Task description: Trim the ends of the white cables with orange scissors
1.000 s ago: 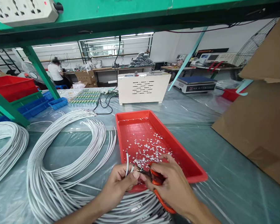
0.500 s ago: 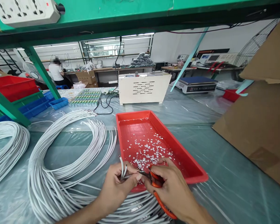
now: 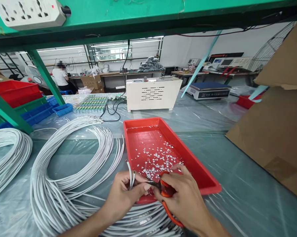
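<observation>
- White cable bundle (image 3: 71, 171): a wide, slack coil lying on the plastic-covered desk (image 3: 237, 191), left of the red tray, with its near loops passing under both wrists. The strands overlap loosely, so a tug on one could drag its neighbours and tangle them.
- Red tray (image 3: 143, 138): it sits on the desk just beyond the hands, its near rim partly hidden by them. A knock from either wrist could shift it on the slick plastic.
- Left hand (image 3: 125, 196): its grip is closed, pinching the cable ends between thumb and fingers above the tray's near rim.
- Right hand (image 3: 185, 197): its grip is closed around the handles of the orange scissors (image 3: 171, 215), blades pointing left.
- The blade tips lie just beside the left thumb, touching or nearly so. I judge a nicked fingertip the main risk if the blades close there.
- Cable ends (image 3: 130, 174): a few short white ends stand up above the left fist. Held bunched, they may slip and get cut unevenly.
- Offcuts (image 3: 158, 161): small pale bits lie scattered over the tray floor. Since the hands sit at the rim, fresh bits could drop into the coil.
</observation>
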`<state>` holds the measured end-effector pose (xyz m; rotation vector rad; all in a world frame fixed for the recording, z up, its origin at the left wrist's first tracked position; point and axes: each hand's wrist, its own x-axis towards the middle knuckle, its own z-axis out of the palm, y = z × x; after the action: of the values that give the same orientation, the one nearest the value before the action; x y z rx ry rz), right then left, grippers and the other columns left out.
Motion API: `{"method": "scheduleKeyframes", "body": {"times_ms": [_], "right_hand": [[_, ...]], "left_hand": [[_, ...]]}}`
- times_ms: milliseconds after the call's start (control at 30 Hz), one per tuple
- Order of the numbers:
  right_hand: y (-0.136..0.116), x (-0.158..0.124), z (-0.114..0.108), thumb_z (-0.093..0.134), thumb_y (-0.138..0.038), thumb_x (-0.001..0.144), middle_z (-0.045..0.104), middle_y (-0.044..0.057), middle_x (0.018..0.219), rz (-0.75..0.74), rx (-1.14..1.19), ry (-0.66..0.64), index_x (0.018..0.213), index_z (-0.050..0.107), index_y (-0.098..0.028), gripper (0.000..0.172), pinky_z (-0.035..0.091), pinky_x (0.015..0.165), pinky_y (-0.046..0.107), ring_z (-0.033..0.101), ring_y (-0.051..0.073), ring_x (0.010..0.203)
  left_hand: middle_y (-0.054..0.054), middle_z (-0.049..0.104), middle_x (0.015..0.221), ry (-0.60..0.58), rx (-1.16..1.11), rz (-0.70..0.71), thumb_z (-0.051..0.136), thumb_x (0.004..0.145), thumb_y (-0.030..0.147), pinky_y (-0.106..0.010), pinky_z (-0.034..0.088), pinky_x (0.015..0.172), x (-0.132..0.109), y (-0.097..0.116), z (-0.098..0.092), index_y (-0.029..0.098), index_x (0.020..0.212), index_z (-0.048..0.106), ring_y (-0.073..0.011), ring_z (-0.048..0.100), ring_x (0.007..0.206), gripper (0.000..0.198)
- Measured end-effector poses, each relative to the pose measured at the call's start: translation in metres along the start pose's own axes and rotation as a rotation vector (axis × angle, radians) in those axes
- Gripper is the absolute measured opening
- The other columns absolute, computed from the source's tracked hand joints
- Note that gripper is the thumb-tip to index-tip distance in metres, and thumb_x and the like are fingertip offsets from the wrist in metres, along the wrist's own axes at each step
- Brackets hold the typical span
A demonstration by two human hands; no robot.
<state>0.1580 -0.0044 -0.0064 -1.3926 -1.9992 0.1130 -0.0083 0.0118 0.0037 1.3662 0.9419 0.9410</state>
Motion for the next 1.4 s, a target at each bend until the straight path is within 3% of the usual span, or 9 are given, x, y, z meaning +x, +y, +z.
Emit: {"method": "scheduleKeyframes", "body": {"times_ms": [133,300,367,433,567,733,1033,1233,1400], "right_hand": [[-0.006,0.0,0.002,0.053,-0.022,0.068,0.032,-0.009,0.043,0.066,0.044,-0.09,0.05,0.022,-0.018,0.037,0.031,0.071,0.027,0.028,0.008,0.045],[-0.013,-0.002,0.005,0.051,-0.031,0.072,0.035,-0.005,0.042,0.185,0.045,-0.149,0.047,0.021,-0.02,0.04,0.032,0.055,0.023,0.038,0.012,0.05],[-0.014,-0.002,0.005,0.051,-0.033,0.071,0.037,-0.004,0.042,0.24,0.034,-0.171,0.046,0.022,-0.02,0.04,0.03,0.05,0.023,0.04,0.014,0.052],[-0.014,-0.002,0.005,0.052,-0.035,0.071,0.039,-0.003,0.042,0.27,0.033,-0.192,0.046,0.025,-0.021,0.04,0.031,0.049,0.023,0.041,0.014,0.052],[-0.01,-0.002,0.004,0.057,-0.037,0.068,0.047,-0.003,0.049,0.312,0.163,-0.226,0.052,0.041,-0.02,0.028,0.034,0.05,0.024,0.044,0.015,0.055],[-0.007,0.001,-0.002,0.063,-0.027,0.067,0.052,-0.001,0.063,0.384,0.554,-0.084,0.062,0.052,-0.018,0.015,0.041,0.054,0.022,0.049,0.014,0.061],[-0.012,0.003,0.004,0.071,-0.023,0.061,0.06,-0.001,0.057,0.535,1.086,-0.095,0.074,0.067,-0.018,0.015,0.044,0.056,0.024,0.056,0.015,0.058],[-0.019,0.005,0.004,0.073,-0.029,0.06,0.063,0.0,0.057,0.609,1.21,-0.064,0.068,0.069,-0.017,0.014,0.046,0.059,0.024,0.058,0.015,0.056],[-0.018,0.006,0.004,0.073,-0.026,0.059,0.06,-0.002,0.054,0.638,1.286,-0.079,0.063,0.065,-0.017,0.013,0.044,0.057,0.022,0.055,0.012,0.054]], "left_hand": [[-0.003,0.062,0.058,0.133,0.228,0.226,0.062,0.072,0.017,-0.02,0.042,0.049,-0.007,0.0,0.002,0.011,0.064,0.063,-0.0107,0.053,0.052,0.01],[-0.007,0.068,0.067,0.119,0.628,0.789,0.056,0.073,0.001,-0.022,0.047,0.056,-0.012,-0.004,-0.006,0.011,0.082,0.065,-0.0138,0.061,0.058,0.016],[-0.008,0.07,0.072,0.13,0.718,0.889,0.056,0.073,0.0,-0.023,0.048,0.058,-0.011,-0.006,-0.007,0.011,0.089,0.064,-0.0153,0.063,0.062,0.021],[-0.007,0.07,0.073,0.142,0.701,0.771,0.055,0.075,0.003,-0.023,0.048,0.061,-0.011,-0.005,-0.006,0.012,0.088,0.064,-0.0154,0.063,0.065,0.019],[-0.004,0.067,0.068,0.109,0.401,0.26,0.051,0.081,0.019,-0.022,0.045,0.061,-0.007,0.002,0.002,0.014,0.078,0.066,-0.014,0.06,0.063,0.016],[0.001,0.055,0.053,0.041,0.104,0.001,0.051,0.081,0.03,-0.019,0.034,0.045,-0.003,0.006,0.005,0.012,0.076,0.066,-0.008,0.042,0.045,0.024],[-0.001,0.055,0.056,0.041,0.058,0.004,0.057,0.077,0.03,-0.02,0.037,0.046,-0.005,0.0,0.008,0.009,0.069,0.066,-0.009,0.046,0.046,0.024],[-0.001,0.057,0.052,0.15,0.152,0.055,0.061,0.073,0.027,-0.021,0.04,0.047,-0.006,-0.004,0.009,0.01,0.072,0.07,-0.0107,0.048,0.047,0.019],[-0.001,0.059,0.053,0.126,0.249,0.113,0.059,0.075,0.026,-0.021,0.041,0.05,-0.006,-0.004,0.009,0.012,0.072,0.071,-0.0114,0.048,0.049,0.018]]}}
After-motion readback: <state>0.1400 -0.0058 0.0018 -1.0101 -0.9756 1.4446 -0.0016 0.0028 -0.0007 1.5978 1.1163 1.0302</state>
